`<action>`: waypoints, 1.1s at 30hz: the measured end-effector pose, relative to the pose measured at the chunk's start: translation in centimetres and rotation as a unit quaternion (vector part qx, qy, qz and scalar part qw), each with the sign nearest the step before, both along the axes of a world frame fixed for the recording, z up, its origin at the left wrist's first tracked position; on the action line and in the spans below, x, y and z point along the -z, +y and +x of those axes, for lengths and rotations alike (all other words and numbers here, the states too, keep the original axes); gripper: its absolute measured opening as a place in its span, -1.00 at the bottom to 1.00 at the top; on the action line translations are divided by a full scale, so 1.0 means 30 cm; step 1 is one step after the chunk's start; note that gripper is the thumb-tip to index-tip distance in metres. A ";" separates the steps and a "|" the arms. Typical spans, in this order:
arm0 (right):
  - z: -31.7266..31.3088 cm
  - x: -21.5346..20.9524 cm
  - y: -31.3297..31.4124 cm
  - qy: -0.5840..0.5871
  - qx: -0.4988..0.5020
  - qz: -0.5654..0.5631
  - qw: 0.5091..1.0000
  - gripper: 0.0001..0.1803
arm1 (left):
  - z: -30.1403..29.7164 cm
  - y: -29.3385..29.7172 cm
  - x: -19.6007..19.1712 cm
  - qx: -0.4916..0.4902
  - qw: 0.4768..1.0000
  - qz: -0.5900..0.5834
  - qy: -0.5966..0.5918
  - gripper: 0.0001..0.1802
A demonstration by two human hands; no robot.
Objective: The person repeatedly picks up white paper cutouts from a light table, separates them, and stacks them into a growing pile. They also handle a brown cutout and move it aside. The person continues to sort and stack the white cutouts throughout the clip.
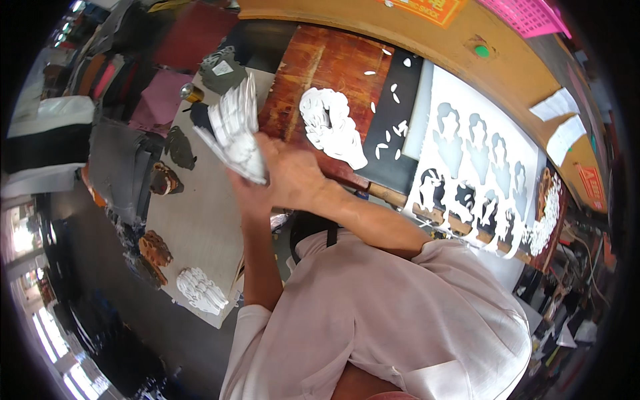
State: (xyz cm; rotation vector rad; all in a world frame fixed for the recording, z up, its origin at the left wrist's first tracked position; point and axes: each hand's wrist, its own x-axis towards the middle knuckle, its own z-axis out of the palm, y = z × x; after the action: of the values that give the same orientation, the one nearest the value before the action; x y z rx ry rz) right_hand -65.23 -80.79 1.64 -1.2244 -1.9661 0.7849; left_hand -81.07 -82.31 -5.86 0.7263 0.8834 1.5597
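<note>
A thick stack of white cut pieces [233, 130] is raised on edge in front of me, smeared by motion, over the far end of the pale table. My left hand [252, 192] is closed on its lower end. My right hand [293, 170] overlaps the left and grips the stack's right side; its fingertips are partly hidden. Beyond my right hand, a second pile of white cut pieces [332, 127] with scalloped edges lies on a scuffed red-brown board [347, 63].
The pale table [193, 220] carries brown cut pieces [155, 248], a dark green pile [223, 70], a can [191, 92] and another white pile [201, 290]. Rightward lie white scraps [395, 93] on a black strip and a white sheet with cut-out holes [477, 137]. A yellow machine beam [493, 67] spans behind.
</note>
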 end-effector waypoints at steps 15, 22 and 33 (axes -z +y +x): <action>0.197 0.280 0.264 0.235 -0.138 -0.343 0.899 -0.46 | 0.052 0.138 0.092 0.113 0.967 -0.024 0.227 -0.10; 0.194 0.284 0.274 0.194 -0.064 -0.418 0.885 -0.33 | -0.006 0.175 0.080 0.161 0.955 -0.044 0.246 -0.11; 0.188 0.347 0.253 0.262 -0.048 -0.413 0.871 -0.34 | -0.016 0.184 0.042 0.163 0.954 -0.058 0.243 -0.21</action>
State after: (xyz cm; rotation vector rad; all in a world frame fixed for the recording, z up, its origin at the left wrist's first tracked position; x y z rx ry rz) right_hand -59.57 -73.21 -8.76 -1.1645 -1.2479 1.9096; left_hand -81.56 -76.81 -7.12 1.1350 1.1360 1.0396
